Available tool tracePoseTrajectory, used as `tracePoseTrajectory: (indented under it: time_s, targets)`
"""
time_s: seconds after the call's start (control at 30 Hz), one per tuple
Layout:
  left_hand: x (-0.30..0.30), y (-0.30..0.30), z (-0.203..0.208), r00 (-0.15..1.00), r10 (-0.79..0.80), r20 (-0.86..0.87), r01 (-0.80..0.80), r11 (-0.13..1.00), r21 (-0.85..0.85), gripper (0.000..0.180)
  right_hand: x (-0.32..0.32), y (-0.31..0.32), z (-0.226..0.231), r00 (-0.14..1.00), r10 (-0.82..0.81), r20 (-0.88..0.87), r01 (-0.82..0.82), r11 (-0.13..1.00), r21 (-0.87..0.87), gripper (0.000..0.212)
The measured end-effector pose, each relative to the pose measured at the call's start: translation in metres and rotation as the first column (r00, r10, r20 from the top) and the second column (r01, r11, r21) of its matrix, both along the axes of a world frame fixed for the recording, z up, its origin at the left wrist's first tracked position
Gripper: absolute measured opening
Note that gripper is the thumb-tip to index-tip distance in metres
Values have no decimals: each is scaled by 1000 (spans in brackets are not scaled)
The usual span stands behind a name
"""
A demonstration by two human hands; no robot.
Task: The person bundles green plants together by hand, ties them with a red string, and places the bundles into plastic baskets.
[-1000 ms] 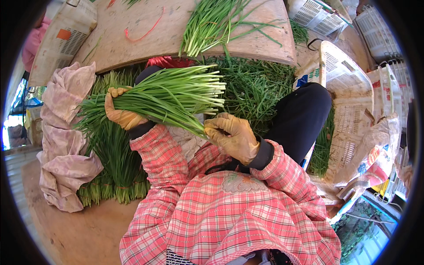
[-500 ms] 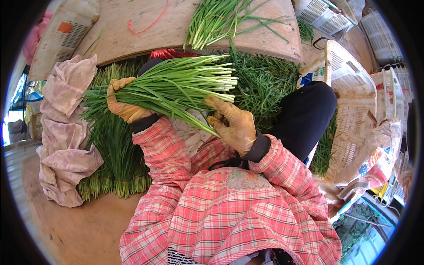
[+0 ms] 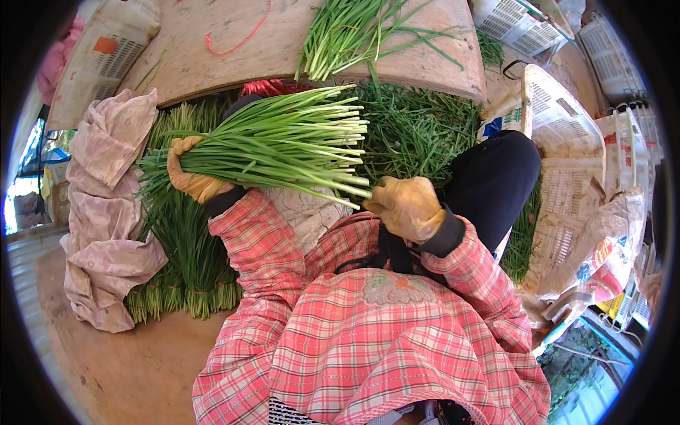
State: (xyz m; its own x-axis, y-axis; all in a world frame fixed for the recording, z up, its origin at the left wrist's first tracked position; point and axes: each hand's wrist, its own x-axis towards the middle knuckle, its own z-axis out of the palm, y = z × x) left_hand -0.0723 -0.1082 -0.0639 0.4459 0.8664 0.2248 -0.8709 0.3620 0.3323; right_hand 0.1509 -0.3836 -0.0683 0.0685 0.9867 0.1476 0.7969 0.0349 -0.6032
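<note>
The bunch has swung flatter and higher. The left hand is closed round its leafy end; the right hand is curled at the pale stems. Light, limp, bruisable: best held near the middle, between both grips.

A round wooden board carries loose green chives and a red band.
</note>
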Motion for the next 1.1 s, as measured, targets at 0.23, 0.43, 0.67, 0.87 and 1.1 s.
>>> tracePoseTrajectory:
  time_s: [0.23, 0.43, 0.67, 0.87, 1.1]
  targets:
    - [-19, 19, -26, 968, 214, -130, -201, 974, 103, 14, 24, -10, 5, 988, -142, 68, 140, 990, 27, 28]
    - [10, 10, -25, 942, 205, -264, -238, 966, -99, 9, -12, 33, 31, 560, -170, -811, 195, 978, -70, 42]
    - [42, -2, -7, 818, 330, -472, -437, 889, -136, 12, -3, 41, 10, 257, -326, -910, 169, 942, -290, 24]
    - [48, -11, 0, 784, 288, -550, -456, 868, -196, 13, 20, 13, 27, 586, -408, -701, 166, 906, -389, 20]
    - [13, 8, -7, 800, 276, -532, -479, 829, -290, 15, 70, -37, 17, 860, -490, -146, 476, 871, -118, 10]
